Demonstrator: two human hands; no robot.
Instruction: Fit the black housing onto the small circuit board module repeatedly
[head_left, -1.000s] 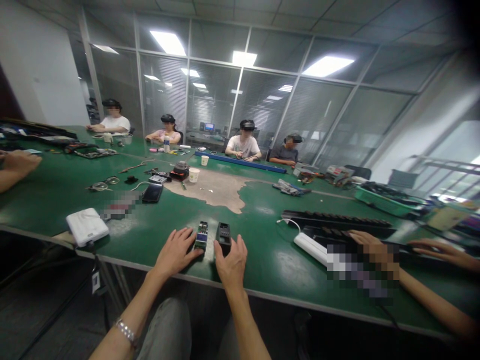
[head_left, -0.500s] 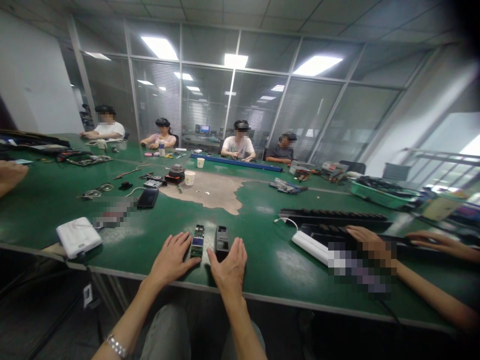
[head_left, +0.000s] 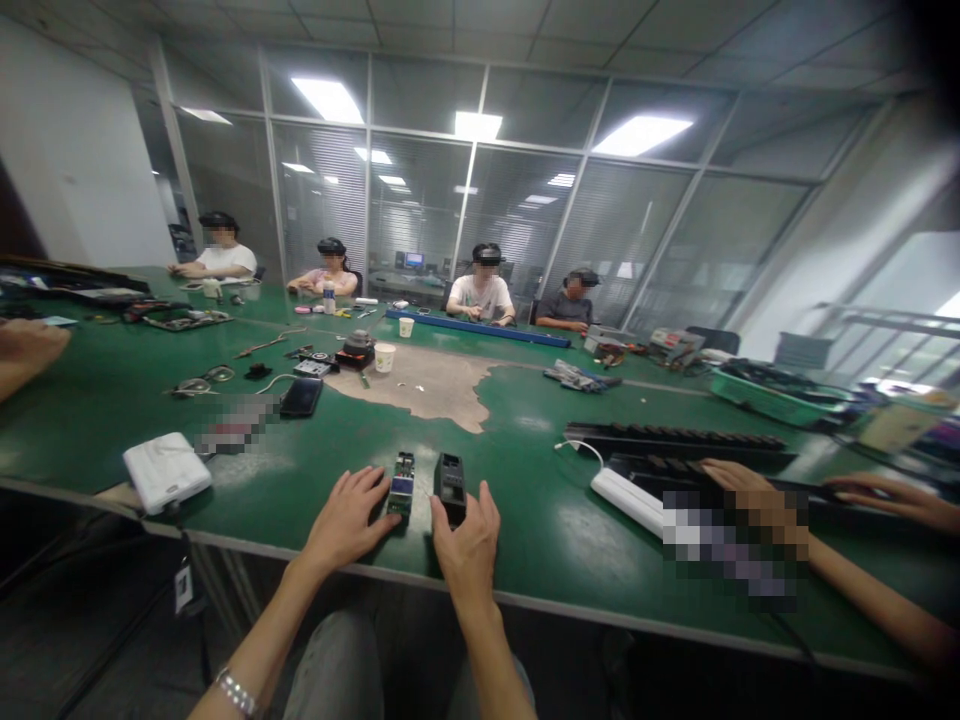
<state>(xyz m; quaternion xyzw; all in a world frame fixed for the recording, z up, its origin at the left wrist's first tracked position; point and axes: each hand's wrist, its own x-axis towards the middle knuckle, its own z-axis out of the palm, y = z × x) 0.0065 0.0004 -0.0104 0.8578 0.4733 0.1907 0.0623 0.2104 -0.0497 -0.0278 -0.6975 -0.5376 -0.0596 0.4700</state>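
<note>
A narrow green circuit board module [head_left: 402, 487] with a blue part in its middle lies on the green table. My left hand [head_left: 351, 520] rests flat at its left, fingers spread, with the thumb tip at the module's near end. Just to the right is a black plastic housing [head_left: 451, 468] with square openings in its top. My right hand [head_left: 469, 545] has its thumb at the housing's left side and its fingers at the right, closed around the near end. That end is partly hidden by the hand.
A white box-shaped device [head_left: 166, 472] and a black phone [head_left: 302, 396] lie to the left. On the right are a white power strip [head_left: 630, 497], dark slotted bars [head_left: 675, 440] and a co-worker's hands [head_left: 739, 485]. Paper cups [head_left: 385, 358] stand farther back. Several people sit across the table [head_left: 525, 400].
My right thumb has moved in against the housing's left side, and the hand has closed around its near end. My left hand stays beside the module. The view has shifted slightly.
</note>
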